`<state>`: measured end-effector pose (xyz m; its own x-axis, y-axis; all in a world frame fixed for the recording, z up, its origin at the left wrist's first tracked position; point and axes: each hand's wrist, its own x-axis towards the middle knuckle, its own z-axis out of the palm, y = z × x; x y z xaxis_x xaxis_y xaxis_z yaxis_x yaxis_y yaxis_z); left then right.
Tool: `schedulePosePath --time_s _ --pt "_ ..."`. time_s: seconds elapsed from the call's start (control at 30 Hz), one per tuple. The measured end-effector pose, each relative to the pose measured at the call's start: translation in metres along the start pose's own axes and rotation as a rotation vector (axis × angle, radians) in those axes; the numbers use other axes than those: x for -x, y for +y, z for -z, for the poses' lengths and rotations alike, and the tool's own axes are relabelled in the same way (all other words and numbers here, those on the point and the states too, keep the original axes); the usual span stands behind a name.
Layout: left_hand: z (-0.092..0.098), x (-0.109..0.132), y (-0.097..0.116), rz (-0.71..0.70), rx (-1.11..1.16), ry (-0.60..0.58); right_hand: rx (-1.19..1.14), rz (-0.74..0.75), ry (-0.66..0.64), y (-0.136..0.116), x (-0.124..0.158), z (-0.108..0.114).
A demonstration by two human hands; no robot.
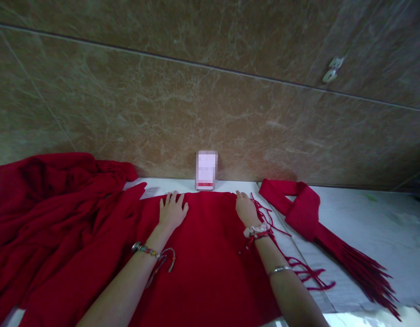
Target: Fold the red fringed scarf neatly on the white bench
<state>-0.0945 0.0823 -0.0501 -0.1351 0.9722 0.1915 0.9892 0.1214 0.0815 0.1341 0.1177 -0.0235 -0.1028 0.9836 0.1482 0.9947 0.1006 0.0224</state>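
Note:
A red fringed scarf (206, 254) lies spread flat in front of me, its far edge near the wall. My left hand (173, 211) rests on its far left part, palm down with the fingers spread. At the far right corner, my right hand (246, 210) has its fingers curled together on the scarf's edge. Loose red fringe strands (310, 274) trail out beside my right forearm. To the left, more red cloth (76, 218) is heaped in loose folds and joins or overlaps the flat part.
A folded or knotted red scarf (303, 211) with a long fringe lies at the right on the white tabletop (373, 231). A phone-like object (206, 170), blurred out, leans against the brown marbled wall (182, 104). A white wall fitting (333, 69) is at upper right.

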Motion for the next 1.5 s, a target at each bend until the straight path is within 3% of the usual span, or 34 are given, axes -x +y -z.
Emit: schedulePosePath --time_s 0.3,0.5,0.63,1.07,1.33,1.5 --pt "0.001 -0.001 0.000 -0.003 -0.005 -0.003 -0.010 0.051 0.000 0.003 -0.002 -0.001" --pt "0.002 0.004 -0.002 -0.013 0.002 -0.003 -0.074 0.048 0.300 0.000 0.015 -0.003" --pt "0.002 0.010 -0.004 -0.033 -0.014 -0.002 -0.203 0.132 0.397 -0.003 0.025 -0.005" --pt "0.007 0.012 -0.005 -0.038 0.024 -0.034 -0.439 0.337 0.265 0.013 0.018 0.000" --pt "0.007 0.010 -0.005 -0.041 0.014 -0.045 -0.598 0.281 0.354 0.027 0.011 0.010" --pt "0.008 0.008 -0.004 -0.044 0.007 -0.059 -0.682 0.327 0.129 0.059 -0.003 0.026"
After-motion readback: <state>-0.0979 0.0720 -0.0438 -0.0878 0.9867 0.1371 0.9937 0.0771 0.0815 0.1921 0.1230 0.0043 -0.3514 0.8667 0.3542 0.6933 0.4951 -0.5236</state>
